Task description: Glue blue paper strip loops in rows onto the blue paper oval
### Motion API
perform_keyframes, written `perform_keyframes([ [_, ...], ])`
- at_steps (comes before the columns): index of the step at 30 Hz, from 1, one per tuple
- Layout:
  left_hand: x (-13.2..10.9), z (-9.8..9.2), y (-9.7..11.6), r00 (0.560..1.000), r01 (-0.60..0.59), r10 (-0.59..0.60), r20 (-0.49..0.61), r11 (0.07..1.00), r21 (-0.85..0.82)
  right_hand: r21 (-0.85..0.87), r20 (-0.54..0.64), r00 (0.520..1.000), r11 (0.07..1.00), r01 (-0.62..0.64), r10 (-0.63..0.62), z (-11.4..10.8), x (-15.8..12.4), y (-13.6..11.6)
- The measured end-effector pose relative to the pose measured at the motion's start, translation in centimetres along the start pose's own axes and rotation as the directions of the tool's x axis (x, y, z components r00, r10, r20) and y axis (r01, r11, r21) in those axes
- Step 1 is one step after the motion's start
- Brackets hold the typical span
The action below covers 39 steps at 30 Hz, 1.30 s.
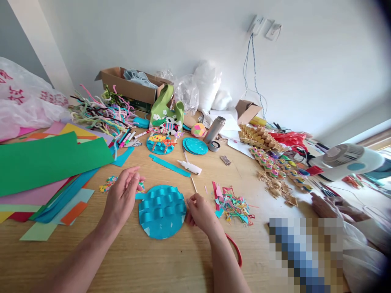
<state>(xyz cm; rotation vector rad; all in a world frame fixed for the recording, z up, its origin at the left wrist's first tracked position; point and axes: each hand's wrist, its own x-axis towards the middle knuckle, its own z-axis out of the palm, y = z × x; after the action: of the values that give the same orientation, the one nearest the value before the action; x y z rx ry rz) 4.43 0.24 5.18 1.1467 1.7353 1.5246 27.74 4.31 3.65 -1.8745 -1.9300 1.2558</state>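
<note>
A round blue disc (163,230) lies on the table, with rows of curled blue paper loops (160,199) standing on its upper part and pale patches on its bare lower part. From its left edge a short blue paper strip (139,196) sticks out towards my left hand (122,189). That hand hovers beside the disc, its fingers loosely stretched and the thumb apart; I see nothing in its grasp. At the disc's right edge my right hand (198,209) is closed, pinching a thin pale stick (194,185) that points up and away.
Past the disc lie a white glue bottle (191,167) and a long blue strip (169,165). Paper scraps (235,205) are heaped at right, coloured sheets (51,162) at left. A metal flask (214,129) stands behind; another person's hand (325,207) rests far right, near a fan (345,158).
</note>
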Motion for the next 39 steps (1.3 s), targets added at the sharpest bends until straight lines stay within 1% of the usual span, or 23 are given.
perform_keyframes([
  [2, 0.0, 0.0, 0.0, 1.0, -0.007, 0.007, -0.026, 1.0, -0.003, -0.191, -0.095, 0.994, 0.981, 0.034, -0.053, -0.3, -0.5, -0.6],
  [4, 0.0, 0.0, 0.0, 0.999, -0.012, 0.012, -0.044, 1.0, -0.004, -0.367, -0.156, 0.978, 0.927, 0.073, -0.138, -0.8, -0.6, -1.2],
  [6, -0.1, 0.0, 0.0, 0.998, -0.018, 0.018, -0.055, 1.0, -0.008, -0.511, -0.178, 0.953, 0.85, 0.125, -0.247, -1.5, -0.1, -1.9],
  [8, -0.2, 0.1, 0.1, 0.997, -0.031, 0.03, -0.067, 0.999, -0.015, -0.641, -0.177, 0.912, 0.747, 0.179, -0.371, -2.0, 1.3, -2.4],
  [9, -0.3, 0.1, 0.2, 0.997, -0.038, 0.037, -0.073, 0.999, -0.019, -0.699, -0.164, 0.886, 0.684, 0.206, -0.435, -2.2, 2.2, -2.6],
  [12, -0.3, 0.0, 0.3, 0.995, -0.05, 0.048, -0.086, 0.998, -0.025, -0.85, -0.041, 0.825, 0.454, 0.267, -0.563, -2.4, 5.2, -3.1],
  [14, -0.3, 0.0, 0.4, 0.995, -0.05, 0.047, -0.09, 0.998, -0.028, -0.901, 0.026, 0.811, 0.339, 0.273, -0.585, -2.2, 6.8, -3.3],
  [16, -0.2, 0.0, 0.3, 0.995, -0.047, 0.044, -0.091, 0.998, -0.029, -0.921, 0.079, 0.81, 0.268, 0.282, -0.581, -2.0, 7.6, -3.5],
  [19, -0.2, 0.1, 0.3, 0.996, -0.04, 0.038, -0.084, 0.999, -0.028, -0.925, 0.126, 0.807, 0.226, 0.305, -0.577, -1.9, 8.0, -3.7],
  [24, -0.2, 0.2, 0.4, 0.996, -0.031, 0.03, -0.084, 0.999, -0.018, -0.926, 0.148, 0.802, 0.204, 0.318, -0.579, -1.9, 7.9, -3.9],
  [29, -0.1, 0.1, 0.3, 0.995, -0.047, 0.046, -0.085, 0.999, -0.013, -0.924, 0.133, 0.792, 0.215, 0.317, -0.596, -2.2, 8.2, -4.0],
  [32, -0.2, 0.2, 0.3, 0.996, -0.037, 0.034, -0.079, 0.999, -0.029, -0.923, 0.07, 0.78, 0.256, 0.287, -0.622, -2.9, 7.7, -4.5],
  [33, -0.2, 0.3, 0.4, 0.998, -0.026, 0.024, -0.066, 0.999, -0.03, -0.92, 0.031, 0.764, 0.281, 0.274, -0.645, -3.1, 7.2, -4.7],
  [34, -0.3, 0.4, 0.4, 0.999, -0.012, 0.011, -0.04, 1.0, -0.027, -0.91, -0.021, 0.728, 0.315, 0.271, -0.685, -3.2, 6.5, -4.9],
  [35, -0.4, 0.5, 0.5, 1.0, 0.007, -0.007, -0.001, 1.0, -0.02, -0.894, -0.057, 0.673, 0.337, 0.294, -0.738, -3.3, 5.7, -5.2],
  [36, -0.6, 0.6, 0.6, 0.998, 0.032, -0.031, 0.058, 0.999, -0.014, -0.878, -0.086, 0.605, 0.347, 0.33, -0.792, -3.2, 4.7, -5.4],
  [37, -0.7, 0.8, 0.7, 0.99, 0.062, -0.06, 0.128, 0.998, -0.01, -0.862, -0.091, 0.533, 0.334, 0.381, -0.841, -3.1, 3.7, -5.5],
  [38, -0.8, 0.9, 0.8, 0.975, 0.099, -0.094, 0.203, 0.995, -0.017, -0.846, -0.073, 0.454, 0.296, 0.443, -0.888, -2.8, 2.7, -5.6],
  [39, -0.9, 1.0, 0.8, 0.954, 0.141, -0.126, 0.272, 0.989, -0.036, -0.827, -0.037, 0.375, 0.239, 0.509, -0.926, -2.5, 1.7, -5.5],
])
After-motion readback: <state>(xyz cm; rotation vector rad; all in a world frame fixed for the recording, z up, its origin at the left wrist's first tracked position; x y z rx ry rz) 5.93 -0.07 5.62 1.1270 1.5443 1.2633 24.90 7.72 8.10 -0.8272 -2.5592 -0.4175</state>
